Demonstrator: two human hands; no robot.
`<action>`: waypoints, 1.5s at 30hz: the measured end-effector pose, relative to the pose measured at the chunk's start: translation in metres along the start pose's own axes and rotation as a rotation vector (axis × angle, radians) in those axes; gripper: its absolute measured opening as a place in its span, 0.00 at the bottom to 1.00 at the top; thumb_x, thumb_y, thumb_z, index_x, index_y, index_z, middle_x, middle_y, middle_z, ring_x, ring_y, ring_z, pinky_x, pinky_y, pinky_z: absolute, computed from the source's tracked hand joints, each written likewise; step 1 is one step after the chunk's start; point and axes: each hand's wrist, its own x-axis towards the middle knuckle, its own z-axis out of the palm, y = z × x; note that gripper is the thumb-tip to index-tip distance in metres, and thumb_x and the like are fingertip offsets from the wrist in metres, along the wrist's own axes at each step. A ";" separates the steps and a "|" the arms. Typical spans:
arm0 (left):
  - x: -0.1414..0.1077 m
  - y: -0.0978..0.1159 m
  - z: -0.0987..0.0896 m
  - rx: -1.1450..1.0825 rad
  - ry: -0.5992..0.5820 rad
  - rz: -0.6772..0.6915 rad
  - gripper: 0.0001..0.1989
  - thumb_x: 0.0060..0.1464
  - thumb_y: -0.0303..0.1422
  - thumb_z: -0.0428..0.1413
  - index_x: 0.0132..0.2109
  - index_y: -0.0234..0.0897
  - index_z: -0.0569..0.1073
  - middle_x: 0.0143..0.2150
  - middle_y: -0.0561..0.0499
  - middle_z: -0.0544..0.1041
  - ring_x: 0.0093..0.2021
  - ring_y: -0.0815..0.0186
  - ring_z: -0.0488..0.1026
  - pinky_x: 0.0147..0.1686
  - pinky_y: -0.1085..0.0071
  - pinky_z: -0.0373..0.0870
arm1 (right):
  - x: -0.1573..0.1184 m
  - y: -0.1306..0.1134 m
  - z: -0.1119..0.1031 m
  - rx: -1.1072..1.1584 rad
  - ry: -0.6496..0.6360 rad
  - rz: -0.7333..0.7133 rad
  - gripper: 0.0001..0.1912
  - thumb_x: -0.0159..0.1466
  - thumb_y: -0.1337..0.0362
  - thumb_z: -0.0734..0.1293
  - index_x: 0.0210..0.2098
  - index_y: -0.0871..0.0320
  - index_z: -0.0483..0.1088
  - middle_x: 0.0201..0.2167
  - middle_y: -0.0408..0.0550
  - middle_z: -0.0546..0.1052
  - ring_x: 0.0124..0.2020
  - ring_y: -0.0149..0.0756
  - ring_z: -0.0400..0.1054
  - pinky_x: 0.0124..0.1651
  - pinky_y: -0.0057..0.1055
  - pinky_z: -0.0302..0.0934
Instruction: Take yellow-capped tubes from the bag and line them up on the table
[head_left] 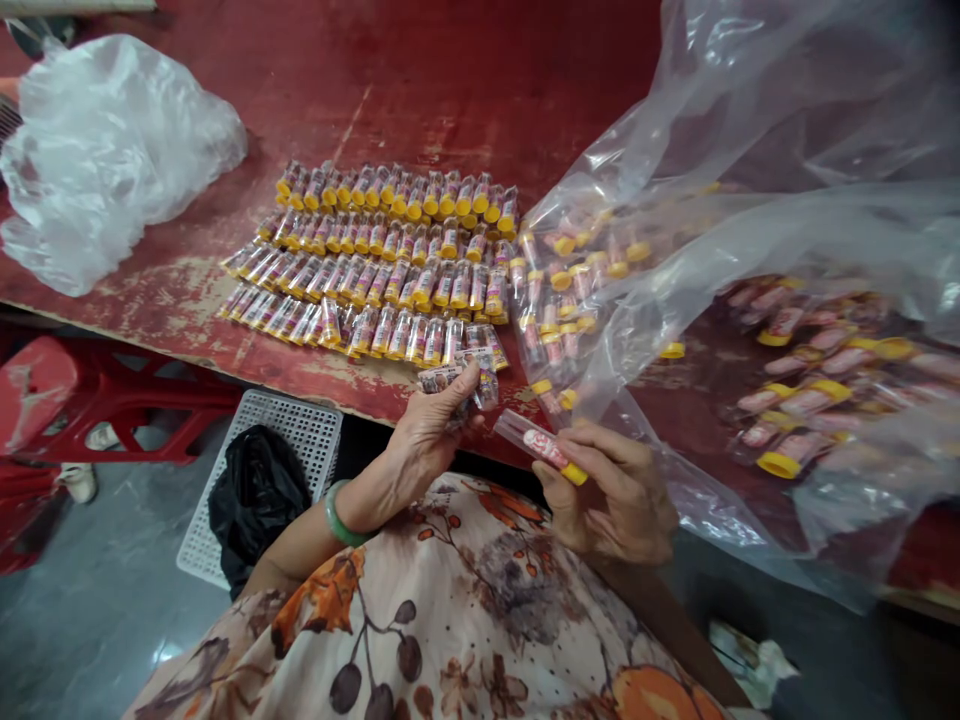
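Since the left hand (pixel 424 430) partly hides the printed packets (pixel 486 380) pinched in its grip, can't tell how many. Right hand (pixel 619 490) grips one tube (pixel 541 447), near the surface (pixel 480 90) edge. Four tube rows (pixel 375 275) lie there; clear plastic (pixel 750 220), cut off at right, blurs more.

The left hand (pixel 429 430) grips thumb uppermost, its forearm (pixel 289 555) slanting in behind. Just beside it, a little nearer the body, the right hand (pixel 622 495) pinches between thumb and fingertips (rather delicately, from where I stand).
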 end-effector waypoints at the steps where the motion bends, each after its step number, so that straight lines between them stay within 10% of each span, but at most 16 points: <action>1: 0.001 0.000 0.000 -0.009 0.003 0.004 0.21 0.33 0.36 0.74 0.34 0.33 0.76 0.28 0.54 0.76 0.23 0.72 0.71 0.22 0.76 0.68 | 0.001 -0.001 -0.001 0.010 -0.002 -0.006 0.14 0.61 0.71 0.71 0.46 0.59 0.71 0.40 0.50 0.77 0.39 0.38 0.74 0.45 0.38 0.71; 16: -0.003 -0.001 -0.005 0.031 -0.095 -0.075 0.19 0.38 0.39 0.72 0.32 0.33 0.75 0.28 0.54 0.74 0.25 0.72 0.70 0.27 0.75 0.71 | -0.007 0.000 0.006 -0.251 -0.079 -0.207 0.25 0.58 0.71 0.75 0.52 0.60 0.67 0.42 0.51 0.77 0.42 0.37 0.75 0.46 0.32 0.71; 23: -0.009 -0.007 -0.005 0.071 -0.135 0.091 0.17 0.38 0.36 0.72 0.34 0.33 0.76 0.29 0.54 0.76 0.26 0.71 0.72 0.27 0.73 0.73 | -0.017 0.001 0.012 -0.361 -0.064 -0.335 0.24 0.55 0.67 0.77 0.49 0.59 0.69 0.43 0.52 0.79 0.38 0.35 0.76 0.39 0.28 0.72; 31: -0.012 -0.005 -0.008 0.068 -0.183 0.099 0.18 0.35 0.35 0.73 0.35 0.34 0.79 0.32 0.51 0.79 0.29 0.70 0.73 0.35 0.71 0.72 | -0.001 -0.001 0.018 0.079 -0.229 -0.072 0.19 0.66 0.71 0.64 0.56 0.57 0.67 0.50 0.56 0.73 0.49 0.41 0.72 0.47 0.37 0.72; 45: -0.015 -0.010 -0.015 0.201 -0.285 0.067 0.18 0.34 0.36 0.73 0.33 0.34 0.80 0.31 0.50 0.79 0.30 0.68 0.73 0.36 0.71 0.71 | 0.011 0.004 0.024 0.118 -0.072 0.034 0.13 0.63 0.73 0.65 0.47 0.58 0.70 0.42 0.52 0.76 0.41 0.38 0.73 0.43 0.36 0.71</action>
